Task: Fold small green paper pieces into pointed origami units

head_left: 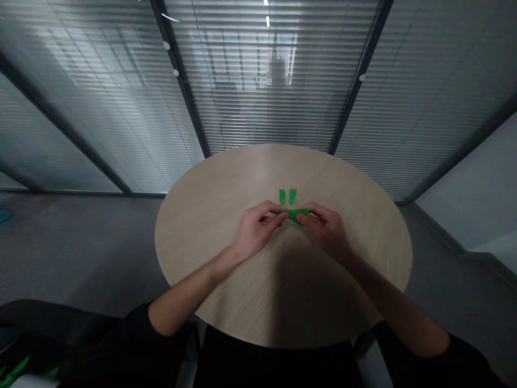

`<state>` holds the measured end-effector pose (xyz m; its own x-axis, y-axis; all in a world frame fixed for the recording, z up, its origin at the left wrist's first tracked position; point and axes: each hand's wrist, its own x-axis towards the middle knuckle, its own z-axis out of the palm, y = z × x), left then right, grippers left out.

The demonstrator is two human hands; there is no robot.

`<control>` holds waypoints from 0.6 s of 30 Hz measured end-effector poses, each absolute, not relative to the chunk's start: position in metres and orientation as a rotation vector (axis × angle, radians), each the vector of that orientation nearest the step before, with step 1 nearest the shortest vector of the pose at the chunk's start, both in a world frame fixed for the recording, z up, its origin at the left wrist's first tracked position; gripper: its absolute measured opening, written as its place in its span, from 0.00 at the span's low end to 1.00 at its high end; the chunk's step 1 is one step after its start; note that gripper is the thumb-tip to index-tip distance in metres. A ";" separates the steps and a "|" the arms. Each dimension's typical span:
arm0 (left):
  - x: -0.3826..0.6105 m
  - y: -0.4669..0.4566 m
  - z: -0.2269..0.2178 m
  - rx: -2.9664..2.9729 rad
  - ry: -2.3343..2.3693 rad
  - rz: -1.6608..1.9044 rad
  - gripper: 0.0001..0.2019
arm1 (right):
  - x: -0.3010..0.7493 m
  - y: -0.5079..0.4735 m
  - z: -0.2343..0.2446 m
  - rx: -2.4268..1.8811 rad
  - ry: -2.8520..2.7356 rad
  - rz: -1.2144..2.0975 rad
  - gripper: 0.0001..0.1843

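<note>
A thin, bright green piece point(294, 214), which looks soft and sheet-like, is stretched between my two hands just above or on the table. My left hand point(254, 230) pinches its left end between thumb and fingers. At the right end, the fingers and thumb of my right hand point(328, 230) are closed on it, and a pointed part hangs toward me. Just beyond my fingertips lie two small green pieces side by side, a left one point(282, 196) and a right one point(293, 196). What kind of material they are I cannot tell.
The hands are over an oval, light wood table point(202, 215). Behind it stands a glass wall with blinds point(266, 118) and dark frames. Blurred green items point(18, 369) show at the lower left. A blue thing point(4, 215) lies on the floor at far left.
</note>
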<state>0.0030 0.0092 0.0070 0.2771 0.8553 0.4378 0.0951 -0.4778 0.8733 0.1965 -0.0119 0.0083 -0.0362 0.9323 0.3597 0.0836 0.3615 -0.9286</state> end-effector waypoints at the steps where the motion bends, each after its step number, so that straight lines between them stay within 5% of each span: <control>1: 0.003 0.009 0.008 1.774 0.870 1.260 0.07 | 0.197 -0.012 0.008 -0.986 -1.442 0.901 0.07; 18: 0.007 0.006 0.013 1.612 0.862 1.191 0.10 | 0.195 -0.014 0.009 -1.087 -1.431 0.899 0.11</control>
